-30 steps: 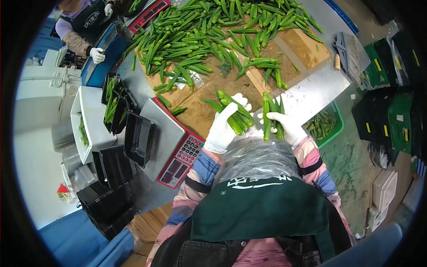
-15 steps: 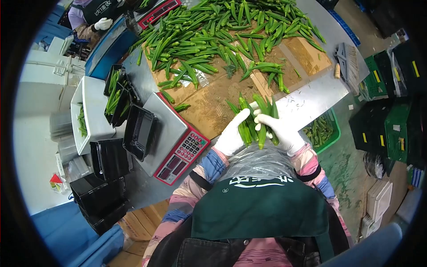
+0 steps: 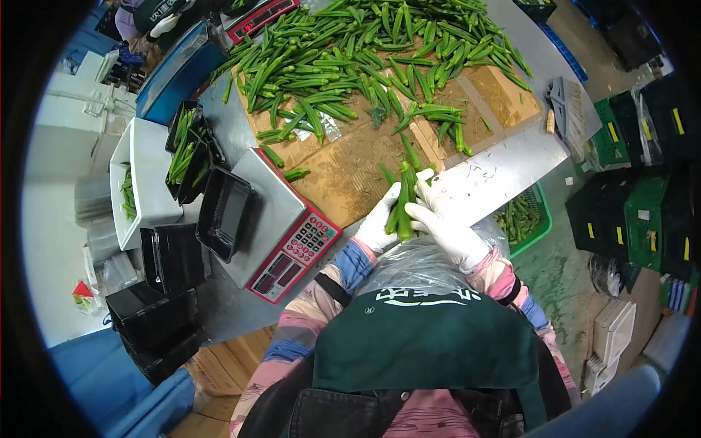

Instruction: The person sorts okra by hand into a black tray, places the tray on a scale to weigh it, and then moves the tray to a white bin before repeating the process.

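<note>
In front of my apron, a small bunch of okra pods is held between my white-gloved hands. My left hand is wrapped round the bunch from the left. From the right, my right hand presses its fingers against the same pods, and one pod pokes out beyond the fingertips. Beyond both hands, a large heap of loose okra spreads over a flattened cardboard sheet. How many pods each hand grips is partly hidden by the gloves.
Left of me, a red-rimmed digital scale carries a black plastic tray. Black trays of okra and a white bin stand farther left. A green basket of okra sits below the table's right edge, near a brush. Another person's gloved hand shows far left.
The pods, spread between my two hands before, are now gathered into a narrower bunch toward my left hand. My right hand has moved left and closed in.
</note>
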Action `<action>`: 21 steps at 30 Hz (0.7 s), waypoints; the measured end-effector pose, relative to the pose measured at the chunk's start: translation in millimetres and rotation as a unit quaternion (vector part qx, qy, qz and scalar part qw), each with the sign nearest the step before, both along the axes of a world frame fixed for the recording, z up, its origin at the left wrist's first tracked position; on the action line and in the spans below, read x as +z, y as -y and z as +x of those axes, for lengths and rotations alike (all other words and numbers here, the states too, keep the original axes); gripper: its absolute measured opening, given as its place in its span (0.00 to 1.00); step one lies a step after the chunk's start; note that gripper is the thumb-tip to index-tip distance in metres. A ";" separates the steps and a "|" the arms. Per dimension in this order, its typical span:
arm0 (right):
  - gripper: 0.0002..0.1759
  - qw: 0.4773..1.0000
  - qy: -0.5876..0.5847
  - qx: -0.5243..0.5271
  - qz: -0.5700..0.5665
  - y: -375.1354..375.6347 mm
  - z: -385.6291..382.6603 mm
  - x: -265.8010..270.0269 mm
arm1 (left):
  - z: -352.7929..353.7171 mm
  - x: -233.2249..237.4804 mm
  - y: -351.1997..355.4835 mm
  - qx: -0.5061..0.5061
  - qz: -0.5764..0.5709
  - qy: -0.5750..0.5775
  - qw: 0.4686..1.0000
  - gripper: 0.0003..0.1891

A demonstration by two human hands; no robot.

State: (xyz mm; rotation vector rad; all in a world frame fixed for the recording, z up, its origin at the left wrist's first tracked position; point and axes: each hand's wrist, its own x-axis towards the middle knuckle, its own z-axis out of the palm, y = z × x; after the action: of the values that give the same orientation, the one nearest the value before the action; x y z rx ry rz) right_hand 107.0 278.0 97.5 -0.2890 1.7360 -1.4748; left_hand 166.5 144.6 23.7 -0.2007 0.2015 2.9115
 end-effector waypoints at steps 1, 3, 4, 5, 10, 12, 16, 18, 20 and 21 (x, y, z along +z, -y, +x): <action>0.42 0.997 0.047 -0.034 -0.047 0.2 4.2 5.0 | -0.7 3.2 -2.0 0.006 -0.022 0.008 1.000 0.39; 0.39 0.995 0.077 -0.018 -0.068 -6.0 -0.9 10.6 | -1.9 3.9 -1.2 0.019 -0.056 0.022 0.998 0.43; 0.37 0.993 0.093 -0.010 -0.078 -9.8 -3.9 13.6 | -2.6 3.3 1.3 0.027 -0.066 0.029 0.997 0.43; 0.36 0.990 0.098 -0.011 -0.098 -12.4 -7.0 20.5 | -2.7 2.7 4.3 0.035 -0.077 0.037 0.996 0.43; 0.28 0.995 0.038 -0.004 -0.092 -15.8 -26.4 40.0 | 2.4 6.8 19.5 0.063 -0.038 0.073 0.995 0.41; 0.24 0.997 0.012 -0.036 -0.071 -13.4 -26.9 37.0 | 2.8 10.3 27.3 0.079 0.013 0.070 0.994 0.40; 0.21 0.998 0.033 -0.013 -0.050 -17.3 -29.0 33.6 | 21.8 42.5 78.6 0.153 0.023 -0.007 0.988 0.41; 0.20 0.998 0.023 -0.015 -0.060 -22.3 -29.5 20.6 | 47.1 79.2 114.8 0.210 -0.057 -0.002 0.976 0.43; 0.19 0.997 0.038 -0.025 -0.057 -28.6 -32.7 10.6 | 81.6 110.6 155.2 0.280 -0.162 0.026 0.946 0.43; 0.19 0.997 0.048 -0.024 -0.062 -29.4 -34.0 5.8 | 112.1 112.4 183.9 0.289 -0.280 0.050 0.914 0.43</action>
State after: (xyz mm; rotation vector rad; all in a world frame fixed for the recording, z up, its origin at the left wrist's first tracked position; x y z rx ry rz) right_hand 72.9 307.4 103.4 -0.2391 1.5891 -1.6081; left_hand 278.6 -39.3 136.1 -0.5866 1.1408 3.3109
